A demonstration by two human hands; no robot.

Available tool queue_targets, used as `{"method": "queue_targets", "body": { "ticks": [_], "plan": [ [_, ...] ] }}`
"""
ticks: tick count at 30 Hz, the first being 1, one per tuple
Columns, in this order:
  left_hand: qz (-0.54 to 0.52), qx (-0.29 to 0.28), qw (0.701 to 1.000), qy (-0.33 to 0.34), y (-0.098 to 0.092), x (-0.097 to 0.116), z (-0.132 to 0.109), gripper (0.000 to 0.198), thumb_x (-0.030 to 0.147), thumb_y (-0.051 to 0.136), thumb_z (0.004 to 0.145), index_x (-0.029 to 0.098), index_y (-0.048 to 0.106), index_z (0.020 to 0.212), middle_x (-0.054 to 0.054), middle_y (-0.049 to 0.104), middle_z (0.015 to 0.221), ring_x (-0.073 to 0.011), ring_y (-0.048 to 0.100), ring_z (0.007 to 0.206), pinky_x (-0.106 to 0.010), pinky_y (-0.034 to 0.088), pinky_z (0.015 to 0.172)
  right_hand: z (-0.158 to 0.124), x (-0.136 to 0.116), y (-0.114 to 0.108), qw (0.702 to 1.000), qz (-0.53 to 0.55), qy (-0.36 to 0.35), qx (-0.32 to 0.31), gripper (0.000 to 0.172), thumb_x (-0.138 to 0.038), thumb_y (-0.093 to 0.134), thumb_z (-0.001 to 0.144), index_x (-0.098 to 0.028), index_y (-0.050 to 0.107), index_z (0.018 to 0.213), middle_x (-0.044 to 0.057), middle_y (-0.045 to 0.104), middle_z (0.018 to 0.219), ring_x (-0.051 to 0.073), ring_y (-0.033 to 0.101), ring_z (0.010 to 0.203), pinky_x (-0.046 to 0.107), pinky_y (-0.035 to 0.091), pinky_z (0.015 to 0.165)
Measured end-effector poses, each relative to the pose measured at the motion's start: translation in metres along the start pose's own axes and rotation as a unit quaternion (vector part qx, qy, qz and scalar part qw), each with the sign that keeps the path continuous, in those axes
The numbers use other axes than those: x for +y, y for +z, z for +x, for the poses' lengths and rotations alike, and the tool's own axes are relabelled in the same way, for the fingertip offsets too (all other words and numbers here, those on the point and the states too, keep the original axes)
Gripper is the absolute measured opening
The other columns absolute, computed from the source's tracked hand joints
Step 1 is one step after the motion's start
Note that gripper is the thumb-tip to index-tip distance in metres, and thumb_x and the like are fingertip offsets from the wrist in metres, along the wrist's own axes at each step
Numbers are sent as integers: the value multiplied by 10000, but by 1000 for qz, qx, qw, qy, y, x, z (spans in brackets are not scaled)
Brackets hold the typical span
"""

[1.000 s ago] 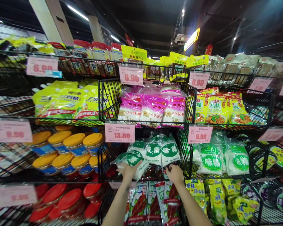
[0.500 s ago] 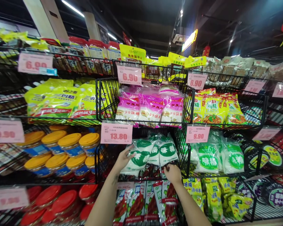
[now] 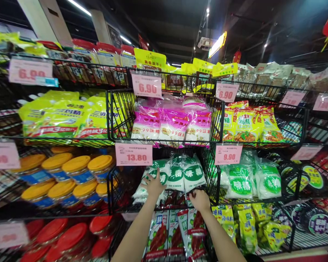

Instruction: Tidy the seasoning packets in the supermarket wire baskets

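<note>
My left hand lies with fingers spread on the front of a white bag with a green print, at the left of the middle wire basket. That bag leans to the left. Beside it, two similar white-and-green bags stand upright. My right hand is closed at the basket's front, just below the right bag. Whatever its curled fingers hold is hidden. Dark red packets show between my hands, under the bags.
Pink-and-white bags fill the basket above, behind a pink price tag. Yellow-lidded jars are stacked at left, red-lidded jars below. White bags with green ovals stand at right. Red packets hang below my hands.
My left hand has moved right, from the left bag's upper edge onto its front, with fingers spread. The left bag has shifted left. My right hand stays at the basket's front.
</note>
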State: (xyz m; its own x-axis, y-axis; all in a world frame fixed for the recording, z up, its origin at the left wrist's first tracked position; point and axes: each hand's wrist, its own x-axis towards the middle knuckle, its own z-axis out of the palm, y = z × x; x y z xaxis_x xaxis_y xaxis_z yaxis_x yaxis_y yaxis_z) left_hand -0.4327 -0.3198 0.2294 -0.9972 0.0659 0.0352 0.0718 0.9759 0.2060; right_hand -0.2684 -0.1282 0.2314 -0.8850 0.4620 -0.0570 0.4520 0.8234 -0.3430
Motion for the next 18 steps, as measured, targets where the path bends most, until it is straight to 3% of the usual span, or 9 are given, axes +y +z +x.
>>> {"method": "queue_targets", "body": {
  "ticks": [4,8,11,14,16,18],
  "plan": [
    [-45,6,999,18,-16,-26,1,719,355,541,898,224,374,1585,-248,596,1383,-429,587,1262,-568,459,1007,-3,0,0,1000,-5,-11,9,329,-443,532,959,-206,748,884,94,766,897,256,735,893,299,477,741],
    [-60,-8,997,-40,-38,-62,-2,621,379,453,947,252,429,1554,-206,711,1160,-392,691,1078,-494,522,904,-8,-1,-3,999,-13,-32,26,358,-408,460,994,-200,738,908,93,766,910,256,735,886,305,474,736],
    [-18,-20,1000,6,-50,-67,-7,712,455,543,908,192,422,1558,-240,603,1393,-453,578,1274,-530,513,963,-9,-2,-3,998,-16,-41,33,352,-402,456,994,-197,733,923,91,766,914,253,735,884,302,472,739],
    [-21,85,993,83,-53,-54,-10,820,558,506,922,115,344,1593,-224,347,1631,-444,318,1502,-512,439,1112,-8,-1,-1,998,-15,-45,37,334,-412,480,978,-198,728,908,82,763,887,252,735,865,298,465,725],
    [-23,130,987,91,-45,-45,-8,775,537,393,975,111,296,1615,-204,297,1661,-405,250,1546,-509,331,1209,-7,0,1,998,-13,-47,43,326,-410,484,974,-200,722,904,77,764,901,247,734,863,294,459,712],
    [-1,61,996,63,-29,-40,0,805,562,442,943,143,308,1618,-204,253,1679,-454,224,1545,-569,250,1233,-7,0,3,998,-14,-45,45,323,-407,481,974,-200,717,896,75,763,908,245,733,857,292,454,696]
  ]
}}
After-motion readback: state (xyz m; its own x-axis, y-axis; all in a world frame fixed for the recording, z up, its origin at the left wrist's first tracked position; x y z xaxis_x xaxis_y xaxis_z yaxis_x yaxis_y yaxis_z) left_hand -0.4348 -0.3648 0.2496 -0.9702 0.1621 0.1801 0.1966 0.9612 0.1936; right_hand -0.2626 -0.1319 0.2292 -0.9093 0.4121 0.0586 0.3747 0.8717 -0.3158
